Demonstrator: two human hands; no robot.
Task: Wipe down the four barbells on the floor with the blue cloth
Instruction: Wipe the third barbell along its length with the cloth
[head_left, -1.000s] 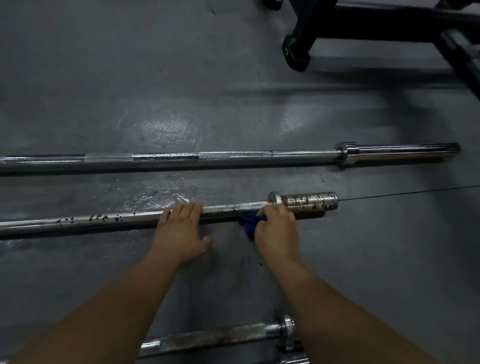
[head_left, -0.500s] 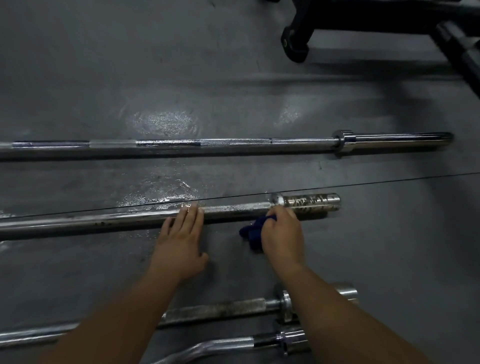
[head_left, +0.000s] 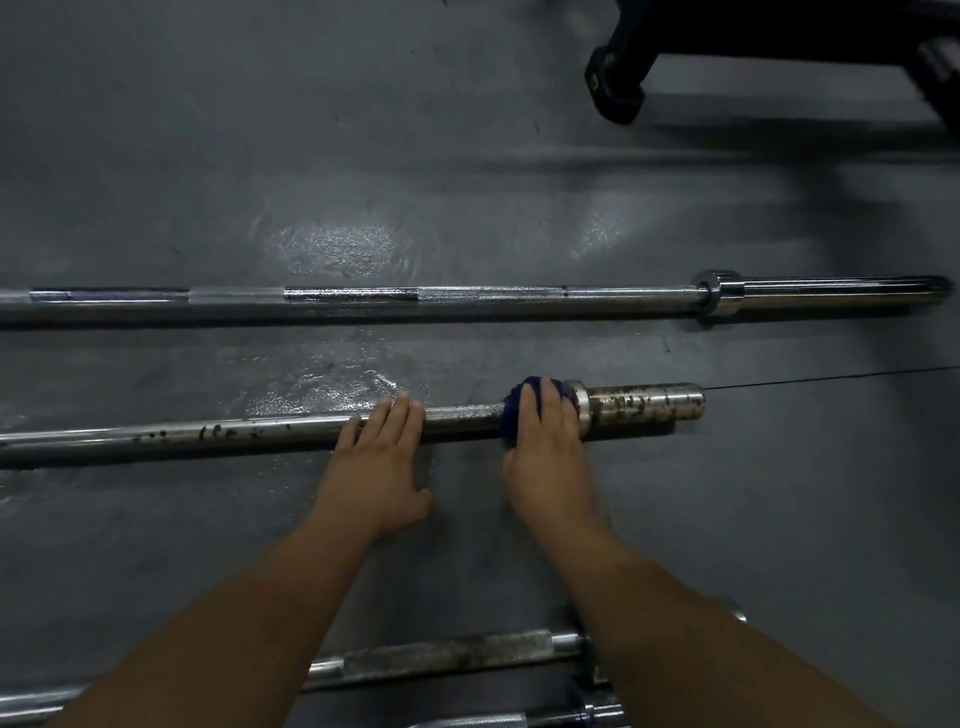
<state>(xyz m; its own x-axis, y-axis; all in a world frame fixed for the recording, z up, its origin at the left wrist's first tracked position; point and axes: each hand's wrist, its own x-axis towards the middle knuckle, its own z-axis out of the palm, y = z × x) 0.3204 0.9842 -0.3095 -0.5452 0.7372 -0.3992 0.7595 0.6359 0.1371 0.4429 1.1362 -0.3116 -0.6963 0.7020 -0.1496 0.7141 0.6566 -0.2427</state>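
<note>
Head view.
- Right fingers (head_left: 540, 402) curl over the bunched dark-blue cloth (head_left: 513, 410) and clamp it round the shaft of the long rust-spotted steel barbell (head_left: 234, 434). The right hand (head_left: 545, 457) holds nothing else.
- The cloth touches the shaft side of that bar's steel collar (head_left: 583, 410).
- The left hand (head_left: 379, 467) lies flat with straight fingers, tips resting on the shaft. It is farther from the collar than the cloth and grips nothing.
- The bar's long axis runs left to right. The spotted shaft leads from the collar past the left hand and out of view.
- Judgement: the next stroke runs along that axis, away from the collar. The right hand is nearer; the left only steadies.
- Beyond the collar lies a parallel bright chrome barbell (head_left: 467, 300).
- Nearer than the collar, a dull grey barbell (head_left: 447, 657) and a fourth bar (head_left: 467, 721) are partly hidden by forearms.
</note>
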